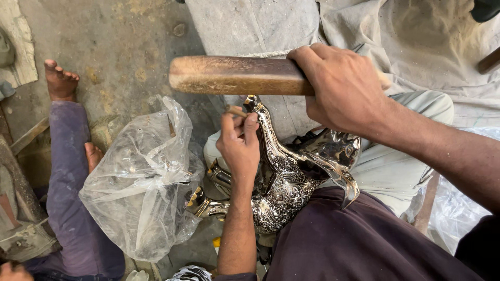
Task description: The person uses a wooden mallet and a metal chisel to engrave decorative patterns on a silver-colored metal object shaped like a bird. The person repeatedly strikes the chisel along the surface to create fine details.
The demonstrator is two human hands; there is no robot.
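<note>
My right hand [344, 86] grips a thick wooden stick [237, 75] held level, its free end pointing left. My left hand [239, 143] pinches a thin metal punch [235, 110] against the neck of a shiny engraved silver pot [286, 179]. The pot lies tilted across my lap on dark maroon cloth [359, 244], its spout [341, 179] toward the right. The stick hangs just above the punch and the pot's neck.
A crumpled clear plastic bag [140, 182] lies on the dusty concrete floor [114, 47] to the left. Another person's legs in purple trousers [70, 192] and a bare foot [60, 80] stretch along the far left. Grey cloth [416, 47] covers the ground ahead.
</note>
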